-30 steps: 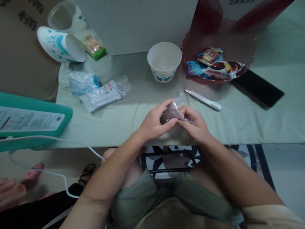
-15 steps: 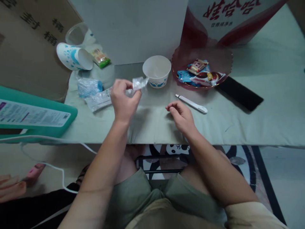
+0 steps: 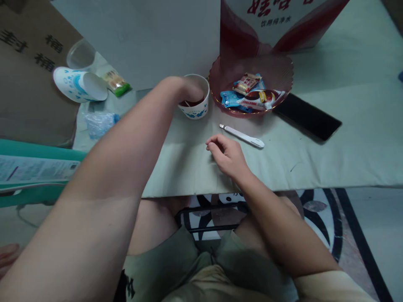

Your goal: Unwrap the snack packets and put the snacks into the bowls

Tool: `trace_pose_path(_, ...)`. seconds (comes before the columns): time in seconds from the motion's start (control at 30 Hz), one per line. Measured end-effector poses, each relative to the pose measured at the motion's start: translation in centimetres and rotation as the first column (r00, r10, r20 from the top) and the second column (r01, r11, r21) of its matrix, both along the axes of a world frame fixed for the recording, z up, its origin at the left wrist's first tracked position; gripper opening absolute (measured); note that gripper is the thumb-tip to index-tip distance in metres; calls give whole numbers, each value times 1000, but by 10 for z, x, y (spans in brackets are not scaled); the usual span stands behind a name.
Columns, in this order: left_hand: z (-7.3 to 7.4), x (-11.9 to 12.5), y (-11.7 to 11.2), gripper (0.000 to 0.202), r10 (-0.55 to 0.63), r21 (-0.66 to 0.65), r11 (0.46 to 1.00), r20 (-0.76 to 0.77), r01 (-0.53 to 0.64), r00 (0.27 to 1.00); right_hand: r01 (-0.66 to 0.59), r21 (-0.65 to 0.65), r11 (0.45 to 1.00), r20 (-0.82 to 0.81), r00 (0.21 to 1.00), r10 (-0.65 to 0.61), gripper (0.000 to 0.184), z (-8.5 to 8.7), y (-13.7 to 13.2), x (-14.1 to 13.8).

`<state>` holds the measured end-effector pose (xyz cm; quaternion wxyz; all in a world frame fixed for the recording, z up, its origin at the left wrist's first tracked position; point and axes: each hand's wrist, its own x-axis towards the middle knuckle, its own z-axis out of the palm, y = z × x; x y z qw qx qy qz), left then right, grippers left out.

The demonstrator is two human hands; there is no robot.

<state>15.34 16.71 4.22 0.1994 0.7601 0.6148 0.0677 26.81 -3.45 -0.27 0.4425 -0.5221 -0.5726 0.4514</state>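
Note:
My left hand [image 3: 191, 89] reaches down into a white paper bowl [image 3: 195, 112] with a blue print. Its fingers are hidden inside the bowl, so their grip and anything in them cannot be seen. My right hand [image 3: 227, 156] rests on the cloth near the table edge, closed, with thumb and fingers curled together. What it holds, if anything, is too small to make out. Just beyond the right hand lies a white, slim tool with a metal tip [image 3: 242, 136]. A pink scalloped glass bowl [image 3: 218, 98] with several wrapped snacks [image 3: 248, 84] stands right of the paper bowl.
A black phone [image 3: 310, 118] lies at the right. At the left are a tipped paper cup [image 3: 80, 86], a clear cup [image 3: 81, 55], a green-ended snack packet [image 3: 116, 82], a blue item in clear plastic [image 3: 100, 125] and a green container [image 3: 34, 167]. Cartons stand behind.
My left hand, which held crumpled clear plastic left of the paper bowl, has moved right and down into the bowl. My right hand keeps its curled pose. The view has shifted slightly.

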Motion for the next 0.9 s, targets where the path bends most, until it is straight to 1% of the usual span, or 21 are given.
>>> trace_pose_path(0.03,6,0,-3,25,-28,-122,992,-104,15,994,-2,4,1000,2,1000,2,21,0,0,0)
trace_pose_path(0.07,14,0,-9,21,-65,-196,980,-198,25,978,-2,6,1000,2,1000,2,21,0,0,0)
trace_pose_path(0.1,23,0,-19,19,-58,-132,991,-263,24,963,-2,7,1000,1,1000,2,21,0,1,0)
trace_pose_path(0.13,31,-2,-32,17,1,30,1000,-265,7,964,2,9,1000,0,1000,-2,21,0,1,0)
trace_pose_path(0.17,37,-7,-47,13,79,245,969,-147,-41,986,8,12,1000,1,1000,-8,21,0,1,0)
trace_pose_path(0.2,39,-14,-64,10,76,374,924,24,-80,997,15,15,1000,7,1000,-15,21,-1,1,0)
trace_pose_path(0.23,37,-25,-80,9,24,423,900,186,-102,982,21,17,1000,14,1000,-22,20,-1,0,-1)
trace_pose_path(0.27,31,-39,-94,7,5,439,885,320,-153,948,26,19,999,22,999,-27,20,-2,0,-1)
trace_pose_path(0.3,21,-58,-105,3,64,453,854,398,-256,915,31,19,999,31,999,-31,19,-3,-1,-2)
trace_pose_path(0.33,8,-79,-113,5,153,450,821,419,-351,895,33,18,999,40,999,-33,19,-4,-2,-2)
trace_pose_path(0.4,-21,-126,-120,29,273,456,781,364,-426,890,29,13,999,64,997,-30,17,-6,-3,-4)
trace_pose_path(0.43,-33,-149,-120,43,343,436,778,308,-452,887,26,11,1000,82,996,-27,17,-7,-4,-5)
trace_pose_path(0.47,-43,-171,-119,55,410,397,784,246,-477,878,25,11,1000,101,995,-26,16,-8,-4,-7)
trace_pose_path(0.5,-50,-188,-118,57,424,332,822,187,-463,886,25,13,1000,121,992,-26,15,-9,-4,-8)
trace_pose_path(0.57,-55,-210,-121,57,408,265,869,94,-418,908,26,23,999,151,988,-29,15,-10,-4,-10)
trace_pose_path(0.63,-51,-213,-130,52,363,270,896,9,-351,932,20,29,999,166,986,-25,15,-11,-2,-13)
trace_pose_path(0.7,-47,-197,-145,46,316,302,911,-73,-281,946,7,31,1000,183,983,-13,17,-12,-1,-15)
trace_pose_path(0.77,-44,-171,-162,40,243,321,926,-109,-198,964,-3,44,999,210,978,-6,17,-14,0,-17)
trace_pose_path(0.83,-44,-139,-178,39,130,333,938,-78,-97,988,-2,107,994,249,968,-25,15,-18,2,-18)
trace_pose_path(0.87,-43,-125,-184,42,82,305,951,-69,-57,994,12,150,989,269,962,-52,18,-19,2,-18)
trace_pose_path(0.9,-42,-112,-190,45,21,268,964,-60,-5,998,32,193,981,286,954,-87,25,-21,2,-18)
